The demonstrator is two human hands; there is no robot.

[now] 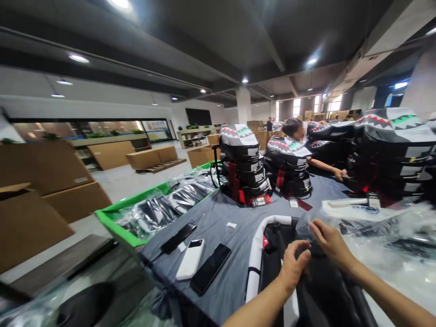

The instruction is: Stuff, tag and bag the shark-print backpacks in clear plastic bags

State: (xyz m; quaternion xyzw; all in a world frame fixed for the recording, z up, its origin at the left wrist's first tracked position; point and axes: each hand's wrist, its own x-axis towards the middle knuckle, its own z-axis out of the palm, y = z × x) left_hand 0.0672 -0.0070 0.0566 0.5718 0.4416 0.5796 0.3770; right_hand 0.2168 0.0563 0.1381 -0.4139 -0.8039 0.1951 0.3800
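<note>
A black backpack (320,290) with a white-wrapped edge (255,254) lies on the grey cloth in front of me. My left hand (293,267) is over it, fingers curved and thumb apart, with nothing visible between them. Just to its right, my right hand (329,241) has its fingertips pressed together on a clear plastic bag (304,226) at the backpack's top end. How much of the plastic it grips is partly hidden by the fingers.
Stacked backpacks (243,159) with zigzag-patterned tops stand at the back, where a co-worker's hand (339,175) reaches in. A white power bank (190,260) and a black phone (211,268) lie left. A green-edged bin (136,240) holds bagged items; plastic-wrapped goods (408,245) lie right.
</note>
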